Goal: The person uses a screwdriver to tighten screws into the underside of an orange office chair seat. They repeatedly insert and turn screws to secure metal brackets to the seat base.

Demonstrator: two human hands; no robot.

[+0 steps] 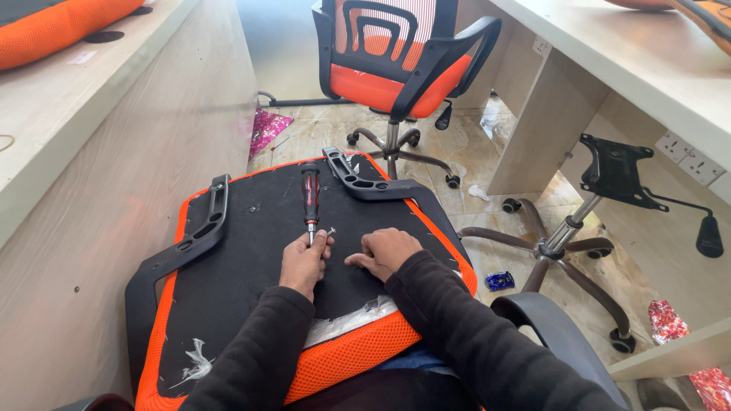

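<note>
Seat cushion (251, 289) is upside down on the person's lap, black underside up, orange mesh edge around it. Both armrest brackets sit on it: left one (199, 228) along the left edge, right one (358, 179) at the far right corner.

Step in hand, as I read it: driving a fastener into the seat underside. Left hand (304, 259) is wrapped around the lower shaft of the red-and-black screwdriver (310, 199), fingers closed on it, tool standing roughly upright with the tip down near a small screw (331, 230). Right hand (384, 253) lies flat on the black underside just beside it, fingers curled, gripping nothing I can see; looks like it's steadying the seat.

Next move likely calls for seating the tip square in the screw head and keeping the cushion from rocking on the lap while turning.

Hard to make out:
- driver tip and the hole are hidden behind the left fingers
- can't tell if the screw is already started or just lying loose
- near edge of the cushion is cut off by the sleeves
- white scraps (199, 364) on the underside, maybe torn plastic wrap, unclear

Nearby: bare chair base with gas lift (560, 240) on the floor to the right, assembled orange chair (396, 65) ahead, counter (91, 152) on the left.
</note>
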